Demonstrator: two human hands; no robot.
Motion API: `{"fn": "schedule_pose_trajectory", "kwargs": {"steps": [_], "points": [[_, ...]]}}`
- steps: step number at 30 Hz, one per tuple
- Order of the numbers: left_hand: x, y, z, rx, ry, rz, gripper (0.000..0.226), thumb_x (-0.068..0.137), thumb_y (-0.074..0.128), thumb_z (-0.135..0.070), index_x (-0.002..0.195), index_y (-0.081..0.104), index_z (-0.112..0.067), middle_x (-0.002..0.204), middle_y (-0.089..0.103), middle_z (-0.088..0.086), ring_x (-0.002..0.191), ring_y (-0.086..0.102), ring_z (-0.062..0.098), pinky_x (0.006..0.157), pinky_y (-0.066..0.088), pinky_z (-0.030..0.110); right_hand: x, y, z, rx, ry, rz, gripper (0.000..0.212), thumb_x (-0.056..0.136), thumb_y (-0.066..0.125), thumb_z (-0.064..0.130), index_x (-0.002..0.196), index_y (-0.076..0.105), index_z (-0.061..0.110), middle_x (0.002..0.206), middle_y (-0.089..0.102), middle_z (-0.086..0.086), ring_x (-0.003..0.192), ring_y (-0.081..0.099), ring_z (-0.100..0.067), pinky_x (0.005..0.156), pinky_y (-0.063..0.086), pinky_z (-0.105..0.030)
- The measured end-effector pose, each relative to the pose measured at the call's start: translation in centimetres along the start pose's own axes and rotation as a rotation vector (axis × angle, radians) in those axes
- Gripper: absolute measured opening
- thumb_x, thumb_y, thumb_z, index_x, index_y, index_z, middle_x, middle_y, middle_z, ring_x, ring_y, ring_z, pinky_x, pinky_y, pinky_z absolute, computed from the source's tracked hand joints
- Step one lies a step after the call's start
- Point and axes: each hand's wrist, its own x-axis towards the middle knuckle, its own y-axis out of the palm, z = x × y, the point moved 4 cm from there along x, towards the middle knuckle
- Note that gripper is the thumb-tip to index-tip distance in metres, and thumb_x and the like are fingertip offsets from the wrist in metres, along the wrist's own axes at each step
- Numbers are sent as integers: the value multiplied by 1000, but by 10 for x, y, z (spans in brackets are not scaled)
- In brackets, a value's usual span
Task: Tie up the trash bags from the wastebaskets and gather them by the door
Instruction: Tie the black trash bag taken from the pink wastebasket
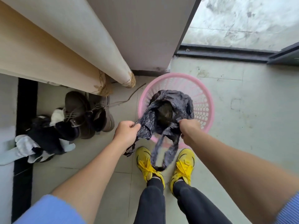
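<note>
A black plastic trash bag (169,104) sits in a round pink wastebasket (205,101) on the floor in front of my feet. The bag's mouth is partly drawn together, with dark contents showing inside. My left hand (125,132) grips the bag's left edge. My right hand (188,130) grips the right edge. One looped bag handle hangs down from my right hand over my yellow shoes, and another dangles below my left hand.
Beige curtains (100,50) hang at the upper left, next to a wall corner. Brown boots (87,112) and a pile of dark and white clothing (43,141) lie on the floor to the left. A dark sliding door track (223,53) runs behind the basket.
</note>
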Motion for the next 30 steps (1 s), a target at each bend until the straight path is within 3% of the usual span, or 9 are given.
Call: {"fn": "schedule_pose_trajectory", "kwargs": {"steps": [2, 6, 12, 18, 22, 27, 30], "points": [[-19, -8, -15, 12, 56, 14, 34, 91, 58, -27, 73, 59, 2, 62, 43, 8, 61, 37, 20, 55, 25, 31, -12, -30, 8, -64, -95, -120, 16, 90, 47, 14, 105, 52, 11, 94, 56, -13, 85, 49, -28, 66, 42, -32], [-69, -28, -46, -11, 174, 8, 42, 92, 58, -27, 55, 41, -15, 49, 35, -6, 49, 31, 13, 50, 22, 30, -46, -80, 23, -325, -334, -233, 37, 86, 49, 13, 121, 58, 16, 109, 65, -16, 98, 60, -35, 89, 50, -40], [-161, -67, -74, -158, 245, -33, 44, 93, 56, -23, 54, 37, -18, 48, 35, -7, 49, 32, 12, 52, 23, 32, -125, -130, 29, -252, -430, -164, 29, 84, 49, 15, 107, 67, 20, 92, 68, -9, 83, 60, -31, 79, 51, -34], [-239, -100, -69, -300, 173, -42, 31, 89, 54, -22, 63, 38, -15, 60, 36, 5, 60, 34, 19, 62, 25, 31, -189, -162, 6, -150, -472, -118, 19, 82, 50, 14, 89, 68, 19, 78, 65, -2, 77, 60, -31, 73, 53, -36], [-283, -102, -41, -358, 173, -4, 23, 87, 52, -18, 68, 41, -11, 67, 31, 10, 65, 32, 21, 64, 26, 34, -212, -177, -36, -73, -465, -117, 18, 83, 51, 13, 88, 68, 17, 76, 64, -1, 67, 56, -20, 59, 42, -27], [-320, -100, 14, -453, 188, 45, 14, 84, 50, -17, 73, 47, -11, 73, 39, 10, 70, 35, 22, 68, 31, 34, -228, -190, -105, 55, -443, -131, 19, 83, 51, 11, 86, 69, 15, 80, 66, -6, 73, 60, -27, 67, 49, -30], [-340, -94, 50, -534, 142, 96, 10, 82, 49, -16, 74, 49, -10, 72, 43, 12, 59, 39, 20, 60, 35, 32, -229, -194, -153, 109, -390, -127, 18, 79, 50, 9, 78, 68, 9, 76, 64, -11, 72, 58, -27, 66, 50, -35]]}}
